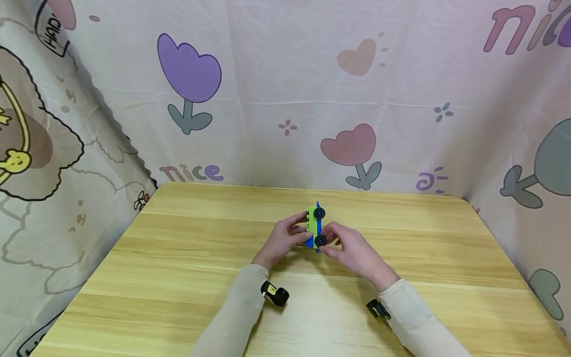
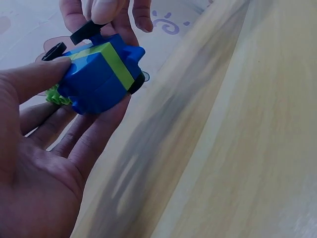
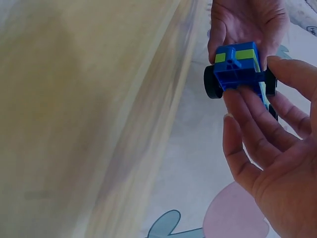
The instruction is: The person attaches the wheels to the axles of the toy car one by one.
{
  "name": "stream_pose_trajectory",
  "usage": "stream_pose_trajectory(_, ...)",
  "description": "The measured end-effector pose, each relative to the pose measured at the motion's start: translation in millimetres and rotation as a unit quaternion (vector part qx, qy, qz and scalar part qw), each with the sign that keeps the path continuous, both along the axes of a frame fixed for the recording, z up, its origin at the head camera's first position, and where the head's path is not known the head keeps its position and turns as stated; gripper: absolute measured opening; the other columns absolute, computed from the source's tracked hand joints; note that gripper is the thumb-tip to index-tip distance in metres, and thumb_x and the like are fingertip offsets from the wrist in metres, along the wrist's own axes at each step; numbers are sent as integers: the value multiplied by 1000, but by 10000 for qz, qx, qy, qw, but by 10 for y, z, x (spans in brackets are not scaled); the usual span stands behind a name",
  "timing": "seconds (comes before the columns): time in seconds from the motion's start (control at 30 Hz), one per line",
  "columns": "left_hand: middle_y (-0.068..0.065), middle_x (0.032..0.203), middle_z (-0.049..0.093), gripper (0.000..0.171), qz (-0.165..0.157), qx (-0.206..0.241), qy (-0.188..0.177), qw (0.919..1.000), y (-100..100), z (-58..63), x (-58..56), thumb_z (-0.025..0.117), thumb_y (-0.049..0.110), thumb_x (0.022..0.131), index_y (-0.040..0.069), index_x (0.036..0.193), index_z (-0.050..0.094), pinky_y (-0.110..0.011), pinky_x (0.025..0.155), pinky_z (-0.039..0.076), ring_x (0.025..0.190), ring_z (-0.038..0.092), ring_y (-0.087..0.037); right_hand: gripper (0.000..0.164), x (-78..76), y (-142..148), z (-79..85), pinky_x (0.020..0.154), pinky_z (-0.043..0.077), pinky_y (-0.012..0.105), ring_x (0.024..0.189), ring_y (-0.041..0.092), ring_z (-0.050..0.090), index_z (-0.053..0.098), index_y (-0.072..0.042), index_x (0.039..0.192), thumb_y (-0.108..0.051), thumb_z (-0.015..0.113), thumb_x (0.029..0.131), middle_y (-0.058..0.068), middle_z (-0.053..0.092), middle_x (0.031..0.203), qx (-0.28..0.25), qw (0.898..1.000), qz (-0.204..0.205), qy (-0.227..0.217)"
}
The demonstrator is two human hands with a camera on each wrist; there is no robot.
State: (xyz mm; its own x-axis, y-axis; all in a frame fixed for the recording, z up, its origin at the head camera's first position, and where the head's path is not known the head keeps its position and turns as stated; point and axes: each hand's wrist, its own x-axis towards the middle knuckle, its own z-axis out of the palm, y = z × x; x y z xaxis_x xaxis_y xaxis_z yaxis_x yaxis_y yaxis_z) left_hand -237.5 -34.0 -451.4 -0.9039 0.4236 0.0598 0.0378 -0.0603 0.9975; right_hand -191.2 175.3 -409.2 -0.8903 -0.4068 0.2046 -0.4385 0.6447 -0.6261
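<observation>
Head view: I hold a small blue-and-green toy-brick car with black wheels (image 1: 315,227) just above the middle of the light wooden table (image 1: 178,258), between both hands. My left hand (image 1: 285,238) closes its grip on the car's left side, thumb on the blue brick and fingers beneath, as the left wrist view shows (image 2: 99,74). My right hand (image 1: 352,248) grips the opposite side, its fingertips (image 3: 277,67) at the wheels, one black wheel (image 3: 212,82) showing clear. A printed cloth backdrop with tulips (image 1: 285,99) encloses the table.
</observation>
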Motion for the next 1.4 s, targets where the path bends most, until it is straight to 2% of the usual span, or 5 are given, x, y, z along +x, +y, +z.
stream_pose_trajectory(0.43,-10,140,49,73,-298,-435,422,9977,7,-3,5,73,14,90,6,151,36,-35,93,50,115,57,-27,25,3,-13,-29,74,55,36,89,11,64,61,-14,109,-11,75,88,-7,65,96,-196,9994,167,-214)
stream_pose_trajectory(0.77,-13,144,46,75,-360,-387,346,9980,2,3,-2,71,6,90,6,153,31,-38,96,48,120,53,-32,15,9,4,-19,82,53,34,94,10,63,62,-15,111,-14,64,97,-9,65,99,-427,9981,297,-340)
stream_pose_trajectory(0.93,-10,141,49,75,-392,-465,236,9979,11,3,3,73,10,89,9,153,33,-37,97,46,118,54,-28,15,9,32,-25,81,53,34,92,11,62,62,-15,112,-11,61,98,-9,66,99,-519,9976,316,-326)
stream_pose_trajectory(1.2,-9,145,45,78,-412,-429,128,9981,12,-3,7,74,9,88,10,154,31,-35,97,47,119,54,-26,18,-20,43,-66,82,51,37,93,15,60,57,-7,111,-16,64,97,-1,62,98,-925,9921,1,-843)
stream_pose_trajectory(1.4,-10,149,40,80,-396,-446,201,9980,4,-1,-7,73,7,89,9,154,28,-35,98,46,121,52,-27,15,-33,49,-74,81,52,38,92,18,62,67,-9,107,-21,61,99,-2,66,97,-860,9912,41,-1001)
